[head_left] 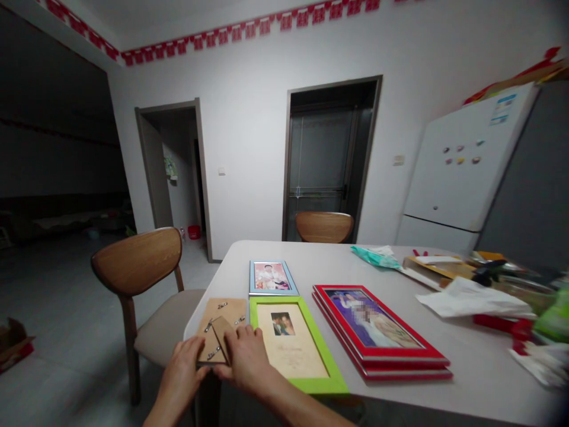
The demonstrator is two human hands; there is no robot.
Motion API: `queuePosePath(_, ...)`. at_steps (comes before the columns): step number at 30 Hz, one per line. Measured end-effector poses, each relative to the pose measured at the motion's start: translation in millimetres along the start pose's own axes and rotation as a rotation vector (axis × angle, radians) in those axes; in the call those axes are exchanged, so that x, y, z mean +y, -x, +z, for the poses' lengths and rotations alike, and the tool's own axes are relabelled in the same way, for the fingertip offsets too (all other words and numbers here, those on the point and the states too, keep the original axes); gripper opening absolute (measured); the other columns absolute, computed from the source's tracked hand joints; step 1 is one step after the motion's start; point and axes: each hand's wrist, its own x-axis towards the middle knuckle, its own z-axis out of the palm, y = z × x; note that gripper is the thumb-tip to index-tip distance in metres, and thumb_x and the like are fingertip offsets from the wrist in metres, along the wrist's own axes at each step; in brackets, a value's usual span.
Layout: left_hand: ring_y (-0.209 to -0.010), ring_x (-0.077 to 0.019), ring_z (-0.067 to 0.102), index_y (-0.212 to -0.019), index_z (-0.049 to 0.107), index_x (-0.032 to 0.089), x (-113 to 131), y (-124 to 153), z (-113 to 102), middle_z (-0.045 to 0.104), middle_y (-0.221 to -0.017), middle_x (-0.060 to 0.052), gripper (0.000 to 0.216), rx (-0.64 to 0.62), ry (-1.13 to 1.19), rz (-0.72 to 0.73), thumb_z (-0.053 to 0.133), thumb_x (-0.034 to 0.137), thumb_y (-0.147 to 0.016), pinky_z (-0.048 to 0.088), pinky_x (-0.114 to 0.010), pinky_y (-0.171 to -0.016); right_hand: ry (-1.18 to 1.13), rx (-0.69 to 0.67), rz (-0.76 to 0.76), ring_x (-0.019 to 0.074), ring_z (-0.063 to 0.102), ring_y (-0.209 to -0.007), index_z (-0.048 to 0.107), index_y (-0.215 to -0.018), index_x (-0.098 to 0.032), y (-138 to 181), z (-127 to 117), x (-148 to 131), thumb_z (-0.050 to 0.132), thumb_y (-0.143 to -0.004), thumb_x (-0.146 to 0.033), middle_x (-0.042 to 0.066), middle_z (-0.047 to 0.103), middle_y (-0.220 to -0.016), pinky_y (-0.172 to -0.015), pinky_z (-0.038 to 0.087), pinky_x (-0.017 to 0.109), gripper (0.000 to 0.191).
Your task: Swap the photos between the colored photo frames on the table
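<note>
A picture frame (229, 308) lies face down at the table's left front corner, showing its brown backing board, several metal clips and a fold-out stand leg (222, 331). My left hand (180, 365) grips its near left edge, thumb along the front side. From the right, my right hand (246, 359) is closed over the near right part, fingers by the stand leg; its grip is partly hidden. Close beside it lies a green picture frame (311, 332) with a small photo, partly behind my right forearm. A blue picture frame (272, 277) lies face up farther back.
Red picture frames (377, 323) are stacked right of the green one. A teal packet (376, 257), white paper (473, 298) and other clutter cover the table's right side. One wooden chair (137, 261) stands left, another chair (324, 227) behind the table.
</note>
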Motion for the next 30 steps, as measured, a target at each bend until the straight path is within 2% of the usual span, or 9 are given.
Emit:
queuePosePath(2,-0.096,-0.0202,0.051,-0.098,0.055,0.016,1,0,-6,0.060,-0.101,-0.006,0.037,0.047,0.047,0.004,0.054,0.015,-0.061,0.039,-0.032,-0.086,-0.020,0.006,0.012,0.0258,0.045,-0.088,0.054,-0.094,-0.019,-2,4,-4,0.058,-0.060,-0.033,0.010,0.054,-0.092,-0.075,0.032,0.039,0.037)
queuePosePath(4,-0.094,-0.0214,0.052,-0.094,0.057,0.016,4,0,-15,0.061,-0.098,-0.006,0.033,0.106,0.089,0.013,0.058,0.020,-0.061,0.041,-0.034,-0.084,-0.104,0.044,0.012,0.0224,0.045,-0.086,0.053,-0.096,-0.020,-1,-2,-2,0.052,-0.064,-0.023,0.009,0.053,-0.092,-0.073,0.033,0.034,0.033)
queuePosePath(8,-0.094,-0.0209,0.051,-0.087,0.060,0.019,30,0,-34,0.059,-0.101,-0.006,0.025,0.186,0.194,0.097,0.061,0.024,-0.063,0.042,-0.034,-0.084,-0.230,0.139,-0.054,0.0188,0.045,-0.085,0.056,-0.093,-0.022,13,-37,14,0.047,-0.068,-0.020,0.006,0.052,-0.092,-0.074,0.034,0.030,0.027)
queuePosePath(11,-0.092,-0.0191,0.051,-0.085,0.059,0.019,64,4,-34,0.060,-0.100,-0.006,0.021,0.134,0.276,0.174,0.061,0.019,-0.064,0.043,-0.033,-0.082,-0.266,0.138,-0.057,0.0184,0.046,-0.087,0.058,-0.093,-0.023,32,-64,37,0.047,-0.069,-0.021,0.006,0.054,-0.093,-0.077,0.035,0.030,0.026)
queuePosePath(16,-0.089,-0.0178,0.049,-0.085,0.058,0.017,114,10,-10,0.060,-0.096,-0.005,0.019,-0.016,0.319,0.236,0.058,0.012,-0.066,0.042,-0.029,-0.079,-0.243,0.075,0.019,0.0192,0.048,-0.092,0.061,-0.090,-0.021,64,-85,80,0.045,-0.069,-0.022,0.007,0.055,-0.098,-0.081,0.036,0.030,0.027)
queuePosePath(20,-0.085,-0.0173,0.048,-0.079,0.057,0.018,131,13,6,0.060,-0.087,-0.003,0.013,-0.122,0.281,0.241,0.054,0.012,-0.068,0.042,-0.028,-0.074,-0.183,0.024,0.073,0.0203,0.049,-0.093,0.062,-0.091,-0.021,76,-84,102,0.045,-0.071,-0.028,0.008,0.056,-0.099,-0.082,0.036,0.030,0.028)
queuePosePath(24,-0.084,-0.0177,0.049,-0.074,0.057,0.018,134,13,13,0.060,-0.081,-0.002,0.008,-0.152,0.245,0.243,0.051,0.014,-0.071,0.041,-0.029,-0.074,-0.073,0.024,0.079,0.0205,0.048,-0.092,0.060,-0.096,-0.022,77,-71,111,0.045,-0.071,-0.027,0.008,0.055,-0.100,-0.081,0.035,0.032,0.029)
queuePosePath(27,-0.092,-0.0200,0.049,-0.076,0.058,0.018,134,15,15,0.061,-0.090,-0.005,0.008,-0.144,0.238,0.281,0.053,0.019,-0.071,0.039,-0.034,-0.082,0.008,0.043,0.042,0.0203,0.047,-0.090,0.058,-0.097,-0.024,77,-63,113,0.045,-0.072,-0.026,0.007,0.055,-0.099,-0.079,0.034,0.033,0.028)
queuePosePath(30,-0.105,-0.0234,0.045,-0.088,0.057,0.018,131,18,18,0.056,-0.108,-0.008,0.022,-0.151,0.254,0.310,0.058,0.022,-0.066,0.032,-0.041,-0.092,0.042,0.042,0.020,0.0197,0.046,-0.090,0.057,-0.097,-0.025,78,-62,111,0.042,-0.075,-0.027,0.006,0.053,-0.100,-0.078,0.033,0.033,0.027)
